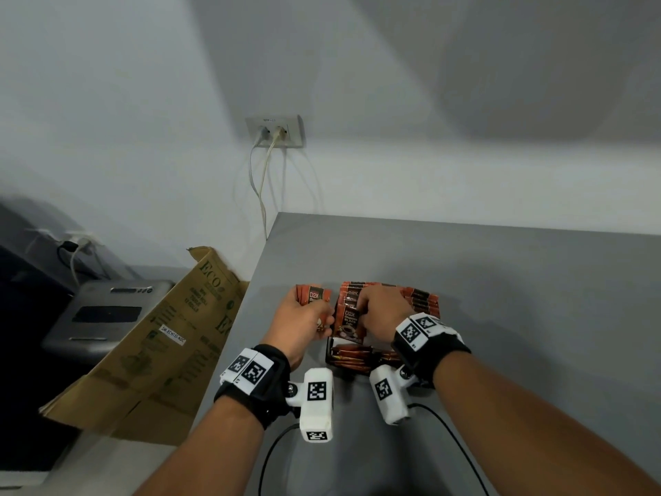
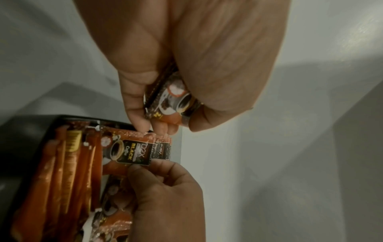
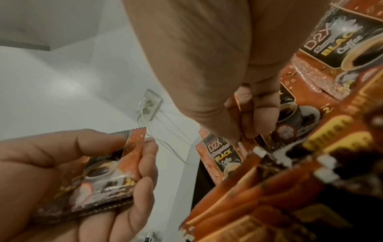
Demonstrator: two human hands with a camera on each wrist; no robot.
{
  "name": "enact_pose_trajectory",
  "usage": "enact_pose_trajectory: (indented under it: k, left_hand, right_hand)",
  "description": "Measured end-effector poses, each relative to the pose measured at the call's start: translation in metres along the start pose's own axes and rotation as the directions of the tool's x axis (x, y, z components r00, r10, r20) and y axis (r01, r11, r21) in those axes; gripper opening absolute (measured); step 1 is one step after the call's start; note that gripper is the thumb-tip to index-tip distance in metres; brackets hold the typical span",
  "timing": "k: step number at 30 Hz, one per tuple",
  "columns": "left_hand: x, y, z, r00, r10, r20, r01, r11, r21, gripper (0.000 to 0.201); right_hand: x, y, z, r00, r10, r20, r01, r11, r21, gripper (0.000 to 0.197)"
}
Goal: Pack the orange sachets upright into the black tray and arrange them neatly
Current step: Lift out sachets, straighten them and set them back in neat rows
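On the grey countertop (image 1: 500, 281) the black tray (image 1: 328, 352) sits nearest, with orange stick sachets (image 1: 352, 354) lying flat in its near part. Behind them a row of orange D2X Black Coffee sachets (image 1: 348, 322) stands upright; the right hand (image 1: 384, 309) rests over this row, thumb and fingertips pinching the top of one sachet. Just left of the tray, the left hand (image 1: 302, 318) holds a small bunch of loose sachets (image 1: 314, 297), fingers curled round them. Farther back, a wall socket (image 1: 275, 131) with two cables
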State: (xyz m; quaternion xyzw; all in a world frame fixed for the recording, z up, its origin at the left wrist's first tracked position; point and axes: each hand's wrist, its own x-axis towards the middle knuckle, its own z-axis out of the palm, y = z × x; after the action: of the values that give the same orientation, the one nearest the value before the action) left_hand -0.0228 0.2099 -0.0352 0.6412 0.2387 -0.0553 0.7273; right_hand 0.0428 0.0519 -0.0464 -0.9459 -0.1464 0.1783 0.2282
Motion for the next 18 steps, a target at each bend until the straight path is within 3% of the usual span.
enact_pose_trajectory:
  k: [7, 11, 14, 18]
  left_hand:
    - [-0.004, 0.003, -0.005, 0.999, -0.026, -0.037, 0.025, 0.999, -0.034, 0.025]
    - [-0.006, 0.009, 0.007, 0.999, 0.012, 0.044, -0.01, 0.999, -0.036, 0.021]
    - [-0.007, 0.015, 0.025, 0.991, 0.052, 0.122, -0.049, 0.999, -0.022, 0.021]
    - [-0.002, 0.015, 0.044, 0.988, 0.053, 0.144, -0.055, 0.999, 0.004, 0.039]
  right_hand:
    - [0.001, 0.005, -0.003, 1.0, -0.002, -0.029, 0.003, 1.0, 0.02, 0.017]
    - [-0.006, 0.008, -0.019, 0.989, -0.001, -0.145, 0.035, 0.971, 0.236, 0.016]
    - [-0.017, 0.007, -0.038, 0.993, -0.047, -0.11, 0.097, 0.851, 0.515, 0.016]
    - [-0.027, 0.018, -0.057, 0.982, -0.023, -0.186, 0.112, 0.869, 0.482, 0.012]
